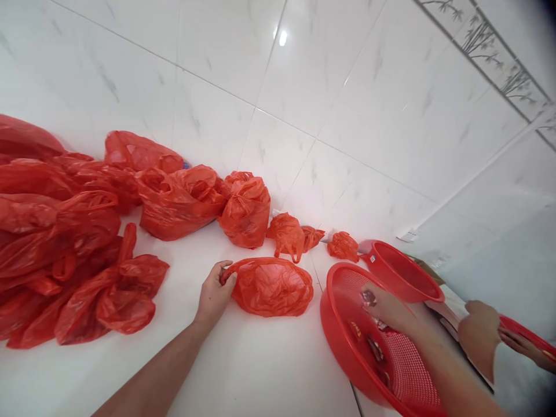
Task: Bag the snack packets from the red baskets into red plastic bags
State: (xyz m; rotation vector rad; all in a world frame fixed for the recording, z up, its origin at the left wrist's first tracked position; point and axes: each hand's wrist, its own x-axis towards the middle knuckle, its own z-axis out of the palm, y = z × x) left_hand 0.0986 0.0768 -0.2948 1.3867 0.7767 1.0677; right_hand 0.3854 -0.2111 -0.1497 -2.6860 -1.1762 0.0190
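My left hand [214, 292] pinches the left edge of a red plastic bag [273, 289], which lies spread with its mouth open on the white surface. To its right stands a large red perforated basket [332, 324]. My right hand [393, 310] is inside that basket, its fingers closed on a small dark-and-white wrapped piece [368, 297]. More small wrapped pieces [376, 351] lie on the basket's bottom, partly hidden by my forearm. What the wrappers contain cannot be made out.
Knotted and crumpled red bags [182, 200] line the tiled wall, and a pile of red bags [87, 278] covers the left side. Beyond the basket is a red basin [403, 272]. Another person's arm [478, 327] reaches in at the right, near another red container [530, 339].
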